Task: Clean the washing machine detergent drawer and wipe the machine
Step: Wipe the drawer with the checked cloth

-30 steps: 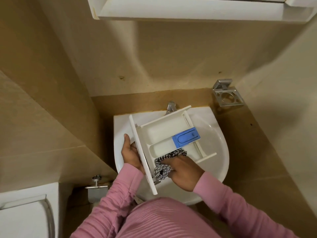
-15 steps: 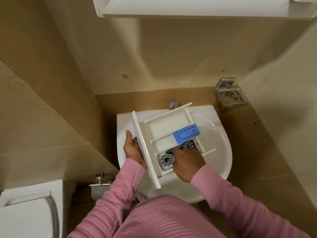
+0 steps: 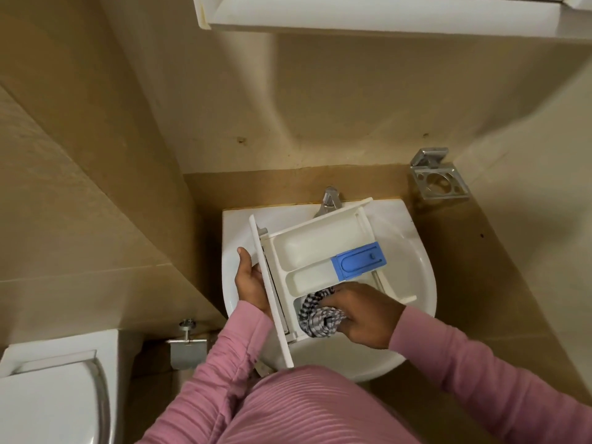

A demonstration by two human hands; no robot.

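A white detergent drawer (image 3: 307, 248) with a blue insert (image 3: 358, 261) is held over a white sink (image 3: 413, 261). My left hand (image 3: 250, 280) grips the drawer's front panel at its left side. My right hand (image 3: 365, 315) is closed on a black-and-white checked cloth (image 3: 317, 315) and presses it into the drawer's nearest compartment. The cloth hides most of that compartment's floor. The two farther compartments lie bare and look pale cream.
A chrome tap (image 3: 328, 203) sits at the sink's back edge, partly behind the drawer. A metal holder (image 3: 437, 181) is fixed to the wall at right. A toilet cistern (image 3: 48, 389) stands at lower left, a paper holder (image 3: 185, 344) beside it. A white cabinet (image 3: 384, 14) hangs overhead.
My right hand has slid the cloth back and forth inside the nearest compartment and now sits toward its front end. My left hand keeps its hold on the drawer.
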